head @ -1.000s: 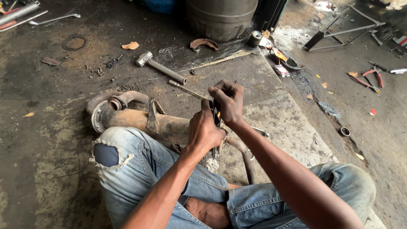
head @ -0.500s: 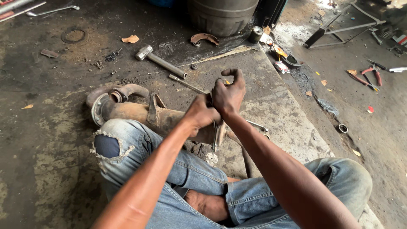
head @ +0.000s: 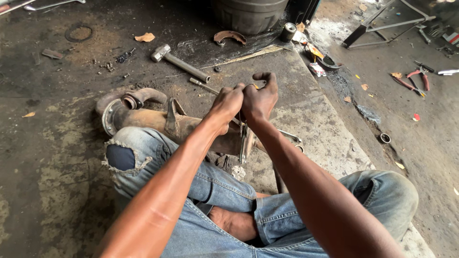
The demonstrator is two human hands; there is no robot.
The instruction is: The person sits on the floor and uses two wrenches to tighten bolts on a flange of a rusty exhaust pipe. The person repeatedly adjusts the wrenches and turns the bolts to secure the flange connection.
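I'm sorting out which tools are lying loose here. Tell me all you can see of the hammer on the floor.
The hammer lies flat on the dark, grimy concrete floor, beyond the hands. It looks all metal, grey and worn: a blocky head at its upper-left end and a straight round handle running down to the right. Nothing holds it. A small bolt-like piece lies just past the handle's tip.

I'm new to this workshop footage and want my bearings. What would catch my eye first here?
First, the left hand and right hand, pressed together at the centre over a rusty metal pipe assembly that lies across the person's lap on the concrete floor. Next, a hammer lies just beyond them, with red-handled pliers far right.
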